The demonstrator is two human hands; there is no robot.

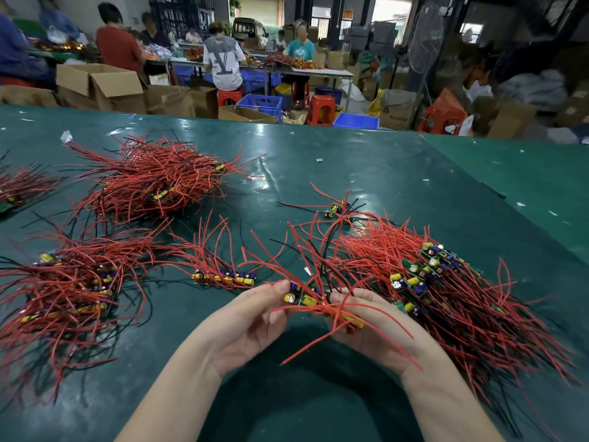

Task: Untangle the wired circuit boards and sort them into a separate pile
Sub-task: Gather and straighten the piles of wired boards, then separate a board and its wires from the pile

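Both hands hold a small bunch of circuit boards (304, 299) with yellow capacitors and long red and black wires, just above the green table. My left hand (251, 317) pinches the left end of the bunch with thumb and fingertips. My right hand (366, 327) grips the right end, wires trailing over its palm. A big tangled heap of wired boards (446, 288) lies right of my hands. A short tidy row of boards (223, 277) lies just left of them, and a larger pile (70, 282) sits further left.
Another red-wire pile (153, 183) lies at the far left-centre, one more (19, 186) at the left edge. Two loose boards (336, 208) sit beyond the heap. The green table mat (366, 161) stretches ahead. Workers, cardboard boxes, blue crates and red stools fill the background.
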